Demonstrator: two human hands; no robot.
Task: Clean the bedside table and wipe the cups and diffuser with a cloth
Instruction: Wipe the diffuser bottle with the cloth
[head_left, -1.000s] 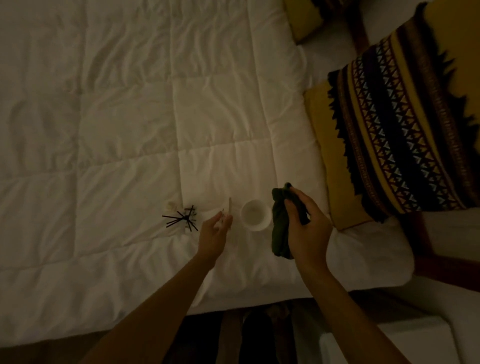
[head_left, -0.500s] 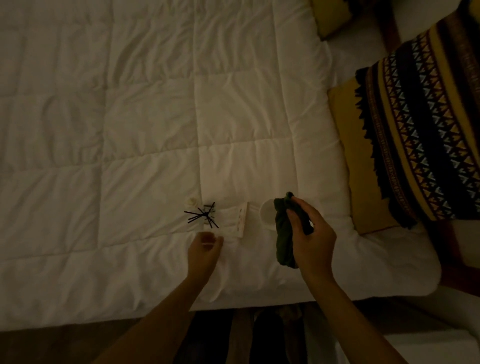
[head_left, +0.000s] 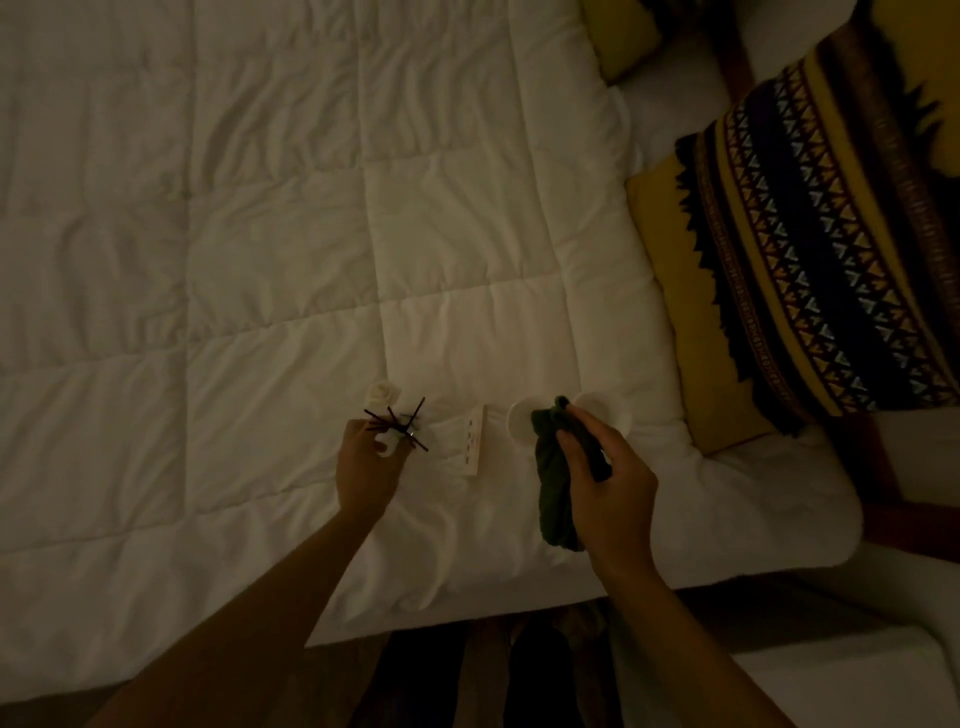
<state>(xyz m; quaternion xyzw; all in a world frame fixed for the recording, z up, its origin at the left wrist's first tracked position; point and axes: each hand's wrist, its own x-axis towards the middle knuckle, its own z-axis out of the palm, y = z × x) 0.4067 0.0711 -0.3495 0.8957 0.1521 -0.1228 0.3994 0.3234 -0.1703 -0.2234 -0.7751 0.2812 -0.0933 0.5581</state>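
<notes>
A dim, downward view over a bed covered by a white quilted duvet (head_left: 270, 249). Near the duvet's front edge lies a small white card (head_left: 471, 435) with tiny marks, which serves as the landmark here.

Just left of the card, the person's left hand (head_left: 363, 467) has its fingers curled around the reed diffuser (head_left: 387, 440), a small pale bottle with thin dark sticks fanning out of its top. A small cream rose-shaped object (head_left: 383, 395) sits just behind the diffuser.

Right of the card, the right hand (head_left: 605, 475) grips a bunched dark green cloth (head_left: 556, 499), fingers wrapped over it, the loose end hanging down toward the duvet's front edge. Two white cups (head_left: 522, 422) rest on the duvet just beyond the cloth, side by side, both partly hidden by it; the second cup (head_left: 608, 409) lies farther right of the card.

Well to the right of the card, a yellow pillow (head_left: 670, 312) lies under a dark patterned woven throw (head_left: 810, 249).
</notes>
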